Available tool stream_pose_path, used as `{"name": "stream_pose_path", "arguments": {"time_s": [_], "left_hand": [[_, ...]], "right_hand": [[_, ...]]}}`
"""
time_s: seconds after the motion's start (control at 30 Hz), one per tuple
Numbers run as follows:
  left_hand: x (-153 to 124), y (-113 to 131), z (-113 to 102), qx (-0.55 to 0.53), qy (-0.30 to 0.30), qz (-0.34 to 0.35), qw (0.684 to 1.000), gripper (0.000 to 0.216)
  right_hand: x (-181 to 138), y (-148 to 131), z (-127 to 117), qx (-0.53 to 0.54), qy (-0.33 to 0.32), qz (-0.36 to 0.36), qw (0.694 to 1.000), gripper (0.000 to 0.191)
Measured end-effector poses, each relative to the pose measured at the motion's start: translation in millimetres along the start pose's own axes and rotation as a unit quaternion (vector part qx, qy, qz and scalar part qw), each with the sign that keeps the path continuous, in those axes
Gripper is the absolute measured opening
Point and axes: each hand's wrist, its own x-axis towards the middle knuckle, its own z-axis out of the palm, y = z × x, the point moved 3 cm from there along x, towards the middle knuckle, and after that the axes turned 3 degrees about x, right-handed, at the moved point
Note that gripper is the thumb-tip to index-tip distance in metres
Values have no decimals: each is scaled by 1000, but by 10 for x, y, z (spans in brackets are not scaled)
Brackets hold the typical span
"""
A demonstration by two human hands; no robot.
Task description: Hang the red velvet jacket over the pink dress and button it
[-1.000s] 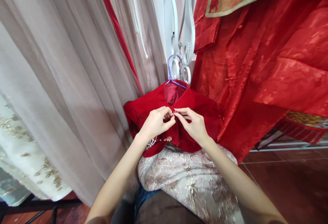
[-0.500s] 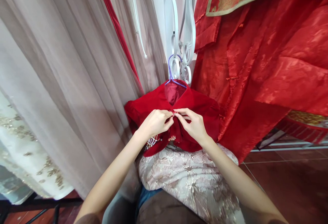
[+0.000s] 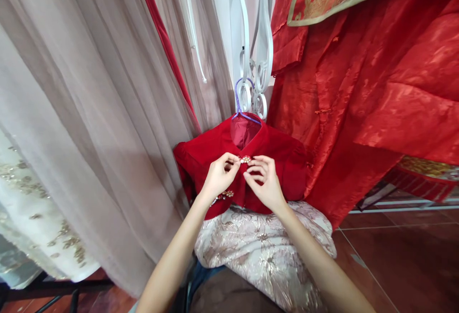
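Note:
A short red velvet jacket [image 3: 283, 162] hangs on a purple hanger [image 3: 239, 105] hooked to a white scrolled metal stand [image 3: 257, 50]. My left hand [image 3: 218, 178] and my right hand [image 3: 263, 184] meet at the jacket's collar. Both pinch a small gold and pearl clasp [image 3: 245, 159] at the neck opening, fingers curled. Another jewelled clasp [image 3: 226, 194] shows lower down, beside my left wrist. Below the jacket spreads a pale brocade skirt [image 3: 265, 251] with a pink and gold floral pattern.
Sheer beige curtains [image 3: 89, 112] hang at the left, with a white gold-embroidered gown [image 3: 39, 227] below them. A large red satin robe [image 3: 369, 93] with gold trim hangs at the right. Red-brown floor tiles [image 3: 409, 255] lie at the lower right.
Both hands shifted slightly down and apart at the collar. The gold clasp now shows between the fingertips, where the fingers covered it before.

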Motion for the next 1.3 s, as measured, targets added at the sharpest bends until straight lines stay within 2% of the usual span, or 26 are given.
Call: {"name": "stream_pose_path", "arguments": {"time_s": [0.07, 0.17, 0.27, 0.37, 0.57, 0.63, 0.73, 0.9, 0.97, 1.03, 1.1, 1.17, 1.23, 1.3], "left_hand": [[-60, -104, 64, -103, 31, -62, 992, 20], [-183, -158, 135, -209, 66, -126, 968, 33], [-350, -126, 229, -264, 26, -161, 951, 50], [-558, -111, 344, -291, -15, -187, 938, 58], [-928, -312, 413, -292, 89, -287, 908, 46], [-982, -352, 390, -270, 111, -274, 916, 41], [-1023, -345, 374, -254, 113, -243, 929, 37], [-1045, -316, 371, -323, 112, -265, 902, 37], [-1010, -351, 327, -314, 116, -257, 907, 35], [-953, -420, 234, -260, 158, -229, 925, 34], [-899, -496, 106, -174, 244, -192, 934, 32], [-857, -547, -2, -81, 318, -162, 931, 31], [-815, -572, -52, -22, 334, -139, 932, 29], [-783, -589, -55, -7, 318, -125, 940, 27]], "right_hand": [[-132, 100, 49, -13, 2, 47, 999, 45], [-280, 114, 27, -24, 33, 88, 995, 37], [-357, -43, -65, 5, 51, 89, 995, 31], [-390, -224, -130, 28, 23, 77, 996, 28], [-447, -337, -139, -111, 32, 53, 992, 16], [-490, -303, -61, -114, -5, 69, 991, 15], [-574, -222, 88, -123, -57, 85, 987, 24], [-635, -78, 185, -132, -23, 77, 988, 19], [-623, -35, 180, -117, -24, 80, 990, 16], [-609, -6, 165, -103, -30, 87, 990, 15], [-606, 12, 153, -102, -34, 90, 990, 14], [-612, 22, 154, -109, -44, 83, 990, 11], [-613, 28, 166, -117, -58, 71, 989, 9], [-593, 32, 194, -113, -81, 59, 989, 7]]}}
